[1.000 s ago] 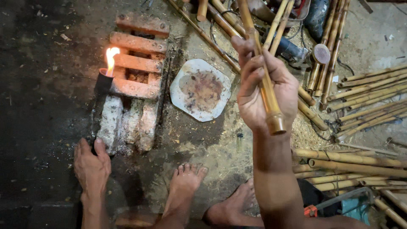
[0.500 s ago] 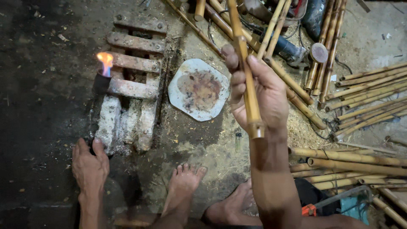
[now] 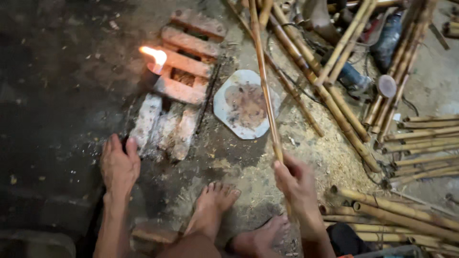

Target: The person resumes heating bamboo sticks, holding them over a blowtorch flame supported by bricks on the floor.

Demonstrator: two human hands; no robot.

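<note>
Lowered since the earlier frames, the right hand (image 3: 297, 184) now sits near the bottom of view w/ its thin bamboo stick (image 3: 264, 81) stretched away from the person toward the top edge; before, the hand was raised higher and the stick's cut end showed below the fist. Right-hand grip: fingers wrapped and pressed around the stick's near end, stick running up over the floor, crossing the right edge of the pale flat plate (image 3: 246, 104), which lies on the ground. Left hand (image 3: 118, 165) hasn't shifted much: palm down, fingers spread flat on the dark floor (image 3: 57, 95), holding nothing, fingertips just beside the near ends of the ash-white bricks (image 3: 162, 126). Beyond those, reddish bricks (image 3: 189, 45) lie in rows w/ gaps between, and a small flame (image 3: 155, 56) burns at their left side. Two bare feet (image 3: 213, 203) rest on the floor between the hands, toes pointing toward the plate. Sawdust and shavings (image 3: 330, 153) are spread to the right of the plate. Thicker bamboo poles (image 3: 397, 210) lie piled at right, near the right hand, w/ more bamboo lengths (image 3: 330, 95) slanting across the upper right among dark clutter I can't make out.
</note>
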